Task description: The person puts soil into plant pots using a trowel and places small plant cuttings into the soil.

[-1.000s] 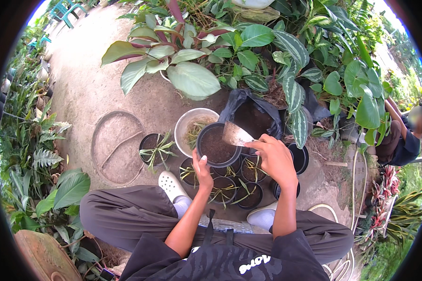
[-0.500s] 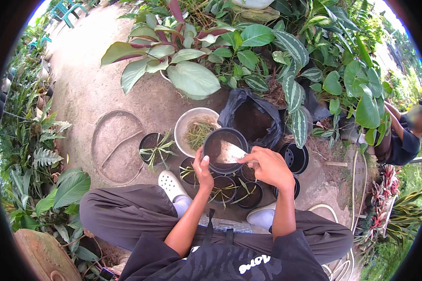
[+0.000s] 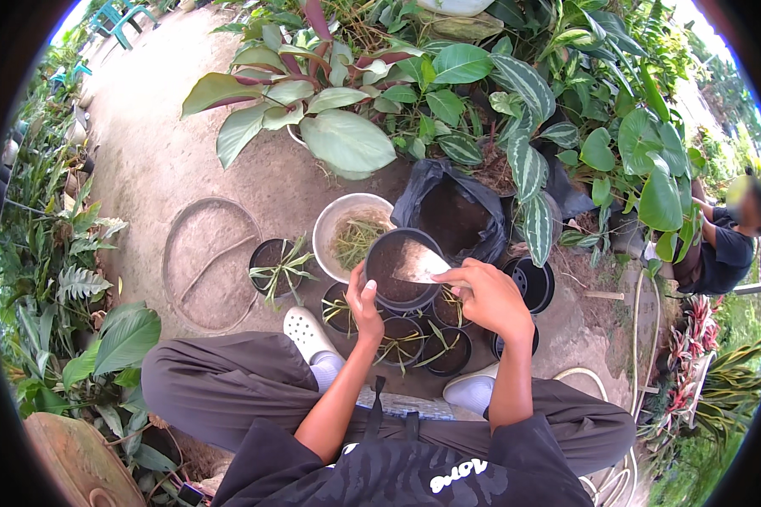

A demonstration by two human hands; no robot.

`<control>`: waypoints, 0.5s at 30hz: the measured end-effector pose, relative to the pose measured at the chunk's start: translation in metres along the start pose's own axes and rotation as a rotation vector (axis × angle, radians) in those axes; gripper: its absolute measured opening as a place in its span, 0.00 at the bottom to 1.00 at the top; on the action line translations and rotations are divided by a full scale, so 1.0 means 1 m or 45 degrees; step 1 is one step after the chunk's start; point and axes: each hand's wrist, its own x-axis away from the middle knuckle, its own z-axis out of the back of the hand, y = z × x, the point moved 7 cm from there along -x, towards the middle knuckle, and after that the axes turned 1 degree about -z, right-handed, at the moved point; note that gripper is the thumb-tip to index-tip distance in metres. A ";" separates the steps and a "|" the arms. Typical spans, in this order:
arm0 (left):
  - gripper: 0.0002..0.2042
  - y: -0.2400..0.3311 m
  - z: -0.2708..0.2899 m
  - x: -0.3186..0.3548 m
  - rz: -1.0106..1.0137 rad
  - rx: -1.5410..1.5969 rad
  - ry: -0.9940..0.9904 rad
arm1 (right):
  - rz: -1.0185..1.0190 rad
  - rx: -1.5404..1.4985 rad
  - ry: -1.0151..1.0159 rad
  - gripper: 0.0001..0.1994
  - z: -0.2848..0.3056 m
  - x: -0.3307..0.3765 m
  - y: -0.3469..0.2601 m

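Note:
A round black plant pot with dark soil in it is held up before me. My left hand grips its left side, thumb near the rim and fingers behind the wall. My right hand is closed round the handle end of a white scoop, whose blade lies inside the pot against the soil. Below the held pot stand several small black pots with thin-leaved seedlings, among them a pot close to my right foot. A black plastic bag of dark soil sits just beyond.
A pale basin with cut grassy stems stands behind the held pot. A seedling pot is to its left, and empty black pots are at right. Leafy plants crowd the far side. A hose and another person are at right.
The scoop's blade has shifted slightly within the pot, and my right hand has moved a little to the right. My left hand keeps its grip on the pot.

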 end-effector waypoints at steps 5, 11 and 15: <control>0.35 -0.004 0.007 0.002 0.056 -0.039 0.090 | -0.119 0.000 -0.156 0.18 0.004 0.014 0.004; 0.36 -0.017 0.012 0.003 0.122 -0.004 0.131 | -0.109 0.041 -0.131 0.18 0.004 0.020 -0.011; 0.34 -0.018 0.014 -0.001 0.091 0.029 0.141 | -0.006 0.040 -0.055 0.17 0.009 0.017 -0.019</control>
